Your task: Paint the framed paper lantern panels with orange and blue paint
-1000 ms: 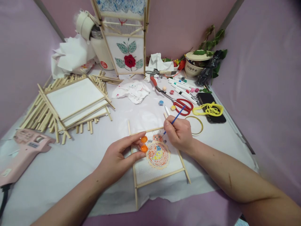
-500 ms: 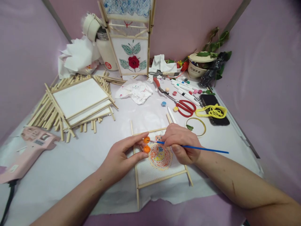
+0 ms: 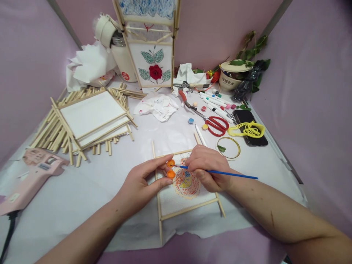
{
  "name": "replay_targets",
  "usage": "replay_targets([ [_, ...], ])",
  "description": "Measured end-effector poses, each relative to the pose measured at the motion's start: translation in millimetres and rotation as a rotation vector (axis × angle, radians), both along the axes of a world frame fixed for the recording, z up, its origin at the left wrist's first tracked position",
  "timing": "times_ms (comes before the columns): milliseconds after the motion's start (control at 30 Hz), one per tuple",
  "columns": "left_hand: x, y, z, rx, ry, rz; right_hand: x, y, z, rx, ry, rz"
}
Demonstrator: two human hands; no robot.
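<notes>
Between the thumb and fingers of my left hand point(image 3: 148, 178) is a small paint pot point(image 3: 171, 174) of orange paint, its lid flipped up. My right hand point(image 3: 208, 167) pinches a thin blue paintbrush point(image 3: 233, 174), whose tip is at the upper orange round of the pot. Under both hands lies a white panel point(image 3: 176, 207) framed with wooden sticks. It carries a dotted round drawing point(image 3: 187, 187) in orange, yellow and blue, with a smaller figure above it partly covered by my right fingers.
At the left are a pink glue gun point(image 3: 34, 179) and stacked framed panels point(image 3: 92, 113) over many sticks. A tall stick frame point(image 3: 154, 66) and a bottle point(image 3: 123, 60) stand behind. Red-handled scissors point(image 3: 217, 126), markers point(image 3: 217, 102), a phone point(image 3: 257, 139) and a hoop point(image 3: 238, 148) lie right.
The paintbrush has shifted left, its tip now a little further into the orange pot, and my right hand has moved slightly left with it. My left hand keeps its hold.
</notes>
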State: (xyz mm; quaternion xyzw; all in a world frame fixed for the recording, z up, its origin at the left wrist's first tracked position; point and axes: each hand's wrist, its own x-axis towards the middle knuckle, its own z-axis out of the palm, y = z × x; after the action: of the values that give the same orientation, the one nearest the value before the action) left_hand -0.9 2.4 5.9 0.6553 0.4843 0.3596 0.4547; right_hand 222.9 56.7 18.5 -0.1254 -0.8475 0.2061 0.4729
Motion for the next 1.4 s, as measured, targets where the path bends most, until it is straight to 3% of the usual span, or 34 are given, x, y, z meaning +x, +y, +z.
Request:
replay_targets([
  [133,0,0,0.2,-0.002,0.011,0.004,0,0,-5.8,-0.024,0.127,-0.039],
  [233,0,1,-0.4,-0.010,0.007,0.007,4,3,-11.0,-0.110,0.236,-0.189],
  [333,0,1,-1.8,-0.021,-0.005,0.010,7,6,-11.2,-0.190,0.136,-0.382],
  [433,0,1,-2.2,-0.018,-0.006,0.011,8,8,-8.1,-0.148,0.006,-0.473],
  [633,1,1,-0.4,-0.005,-0.003,0.015,6,12,-7.7,-0.075,-0.118,-0.499],
  [1400,0,0,-0.8,-0.021,-0.024,0.015,5,12,-9.0,-0.083,-0.144,-0.524],
])
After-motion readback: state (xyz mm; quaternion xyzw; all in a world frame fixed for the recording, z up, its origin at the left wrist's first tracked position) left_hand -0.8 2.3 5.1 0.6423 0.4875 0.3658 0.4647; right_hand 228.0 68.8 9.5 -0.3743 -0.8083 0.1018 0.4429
